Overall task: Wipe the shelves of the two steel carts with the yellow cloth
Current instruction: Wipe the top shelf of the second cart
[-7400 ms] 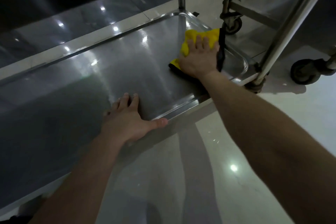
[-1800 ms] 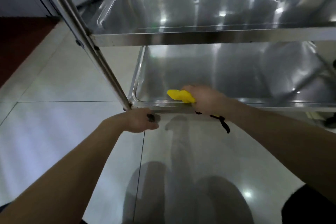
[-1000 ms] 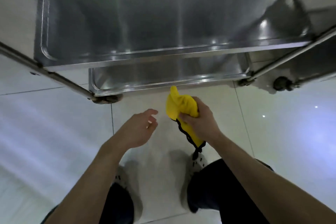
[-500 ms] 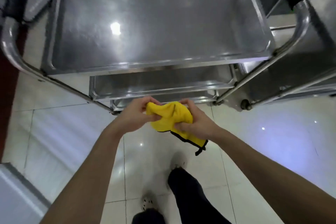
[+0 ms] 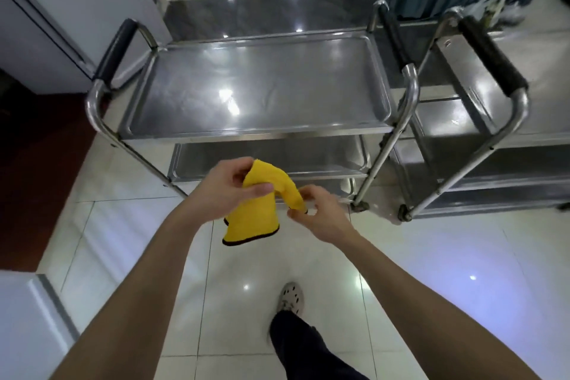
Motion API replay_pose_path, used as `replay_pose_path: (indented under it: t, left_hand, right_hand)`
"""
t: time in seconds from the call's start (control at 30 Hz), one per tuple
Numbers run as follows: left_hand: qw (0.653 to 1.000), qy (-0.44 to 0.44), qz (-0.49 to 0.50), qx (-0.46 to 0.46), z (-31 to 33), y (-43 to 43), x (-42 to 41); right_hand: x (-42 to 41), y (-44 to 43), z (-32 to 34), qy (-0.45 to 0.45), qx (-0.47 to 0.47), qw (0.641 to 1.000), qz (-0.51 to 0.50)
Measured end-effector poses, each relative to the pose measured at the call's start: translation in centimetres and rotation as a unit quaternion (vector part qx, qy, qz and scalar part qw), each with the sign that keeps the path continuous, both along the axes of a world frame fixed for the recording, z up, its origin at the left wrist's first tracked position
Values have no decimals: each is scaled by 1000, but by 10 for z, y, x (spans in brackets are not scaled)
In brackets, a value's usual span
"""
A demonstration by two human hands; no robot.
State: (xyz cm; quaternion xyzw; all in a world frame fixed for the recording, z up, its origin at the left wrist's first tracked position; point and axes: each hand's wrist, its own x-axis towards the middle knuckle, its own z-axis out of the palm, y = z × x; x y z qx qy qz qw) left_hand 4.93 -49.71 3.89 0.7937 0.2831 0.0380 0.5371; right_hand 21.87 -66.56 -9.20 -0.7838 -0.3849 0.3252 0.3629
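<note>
One yellow cloth [image 5: 253, 216] is held in the air, gripped at its upper fold by the left hand [image 5: 222, 191] and pinched at a corner by the right hand [image 5: 320, 216]. Just beyond it stands a steel cart [image 5: 256, 133], a second cart [image 5: 530, 140] beside it, on the tiled floor [image 5: 431, 256].

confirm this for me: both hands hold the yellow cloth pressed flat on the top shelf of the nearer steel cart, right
Not quite. The left hand and right hand do both hold the yellow cloth, but it is not pressed on the top shelf of the nearer steel cart. The head view shows it held in the air in front of the cart, touching no shelf.
</note>
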Motion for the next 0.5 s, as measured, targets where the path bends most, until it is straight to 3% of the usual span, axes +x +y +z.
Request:
replay_pose_path:
  t: [0.13, 0.23, 0.3, 0.4, 0.5]
  left_hand:
    - [1000, 10, -6, -18, 19, -53, 3]
    - [1000, 7, 0, -19, 30, -85, 23]
    - [999, -6, 16, -28, 31, -105, 43]
    - [999, -23, 23, -37, 31, -141, 85]
    - [999, -30, 14, -31, 27, -178, 145]
  right_hand:
    - [13, -65, 24, -28, -20, 999, 25]
    - [39, -127, 42, 4, -11, 999, -33]
    - [66, -170, 56, 76, 45, 988, -130]
    - [109, -216, 74, 276, 122, 927, -221]
    - [151, -245, 75, 275, 62, 940, -190]
